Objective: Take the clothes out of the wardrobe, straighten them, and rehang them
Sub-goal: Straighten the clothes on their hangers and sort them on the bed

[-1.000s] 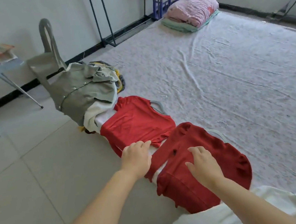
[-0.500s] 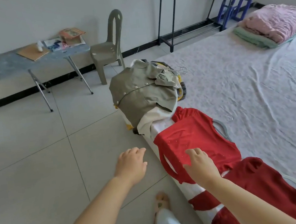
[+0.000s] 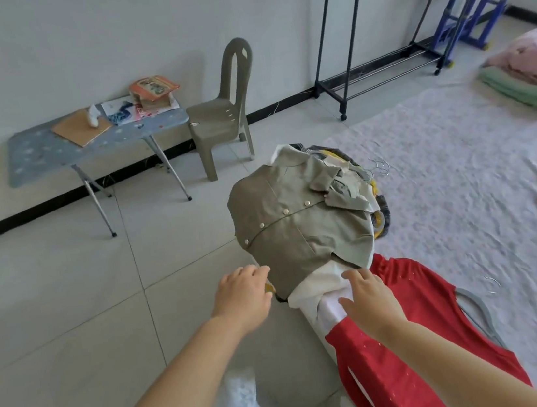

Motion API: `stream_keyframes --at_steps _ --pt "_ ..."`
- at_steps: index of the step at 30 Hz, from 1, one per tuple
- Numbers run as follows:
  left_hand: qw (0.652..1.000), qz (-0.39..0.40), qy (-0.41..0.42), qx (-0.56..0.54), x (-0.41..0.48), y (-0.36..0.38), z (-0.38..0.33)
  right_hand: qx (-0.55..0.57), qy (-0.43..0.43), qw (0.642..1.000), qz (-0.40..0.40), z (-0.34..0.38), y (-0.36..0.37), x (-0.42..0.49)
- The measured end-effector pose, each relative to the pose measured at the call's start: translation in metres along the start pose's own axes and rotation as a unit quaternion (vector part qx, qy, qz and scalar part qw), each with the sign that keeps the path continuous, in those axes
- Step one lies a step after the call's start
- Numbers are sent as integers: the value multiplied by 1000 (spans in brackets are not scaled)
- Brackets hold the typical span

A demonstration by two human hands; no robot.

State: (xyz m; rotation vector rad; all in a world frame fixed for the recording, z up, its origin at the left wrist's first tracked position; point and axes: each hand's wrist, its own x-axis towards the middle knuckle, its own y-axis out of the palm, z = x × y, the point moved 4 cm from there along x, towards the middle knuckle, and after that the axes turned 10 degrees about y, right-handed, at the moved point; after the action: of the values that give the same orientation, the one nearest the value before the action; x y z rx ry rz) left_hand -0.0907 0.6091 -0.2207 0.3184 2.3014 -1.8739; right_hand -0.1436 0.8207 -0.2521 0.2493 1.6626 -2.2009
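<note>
My left hand (image 3: 242,297), fingers (image 3: 255,272) loosely apart, beside the olive jacket (image 3: 298,230), right hand (image 3: 370,299), fingers (image 3: 355,275) spread, on white cloth (image 3: 317,286) below it.

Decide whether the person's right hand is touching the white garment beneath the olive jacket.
Touching. The head view shows the right hand resting flat on the white garment, with no gap between them.

Single head-worn wide-angle view, forward and downward, close over the clothes pile (image 3: 297,226)
</note>
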Motion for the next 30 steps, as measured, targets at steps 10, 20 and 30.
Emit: stream_keyframes --at_steps 10,20,30 --pt "989 41 138 21 162 -39 84 27 142 989 -27 49 -12 116" --pt "965 90 245 37 291 -56 104 97 267 958 -41 50 -21 189" --pt "956 128 259 55 410 -31 100 116 313 943 -7 -12 -21 322"
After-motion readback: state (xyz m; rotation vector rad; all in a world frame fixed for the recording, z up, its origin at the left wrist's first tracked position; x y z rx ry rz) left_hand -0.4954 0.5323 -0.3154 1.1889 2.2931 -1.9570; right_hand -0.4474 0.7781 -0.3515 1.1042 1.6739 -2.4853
